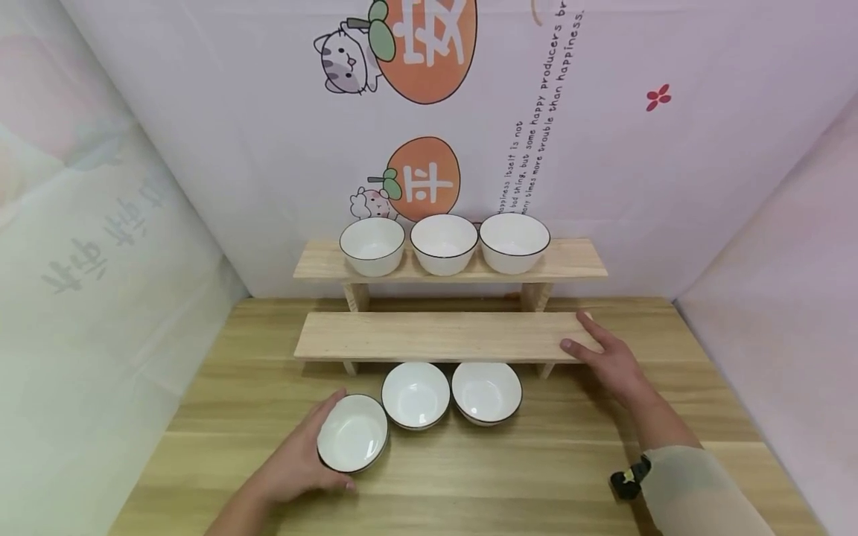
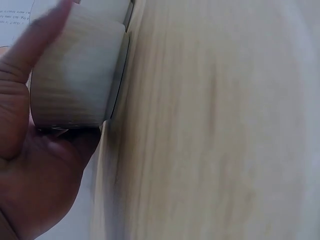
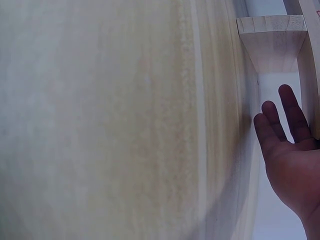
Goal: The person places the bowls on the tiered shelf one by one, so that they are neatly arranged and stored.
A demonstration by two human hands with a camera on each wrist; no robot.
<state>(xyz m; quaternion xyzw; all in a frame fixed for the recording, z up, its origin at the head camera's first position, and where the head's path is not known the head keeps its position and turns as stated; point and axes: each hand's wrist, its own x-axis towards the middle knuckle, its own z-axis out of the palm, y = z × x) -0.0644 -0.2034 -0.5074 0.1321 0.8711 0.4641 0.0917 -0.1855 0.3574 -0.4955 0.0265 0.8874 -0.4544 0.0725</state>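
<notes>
At the front left, my left hand (image 1: 300, 455) holds a white bowl (image 1: 353, 433) with a thin dark rim, thumb on the near side and fingers round the far left side. In the left wrist view, the bowl's side (image 2: 75, 70) stands upright close over the wooden table, the hand curved about it. To its right sit two similar bowls, a middle one (image 1: 415, 396) and a right one (image 1: 486, 393), just before the lower shelf. My right hand (image 1: 613, 365) rests on the right end of the lower shelf board (image 1: 442, 336). Three of its fingers (image 3: 291, 116) extend straight beneath the board.
Behind stands a higher shelf (image 1: 576, 259) bearing three white bowls: left (image 1: 372, 249), middle (image 1: 445, 246) and right (image 1: 514, 244). Printed white cloth (image 1: 268, 112) walls the back and sides of the wooden table (image 1: 509, 484). A black device (image 1: 628, 482) sits at the right wrist.
</notes>
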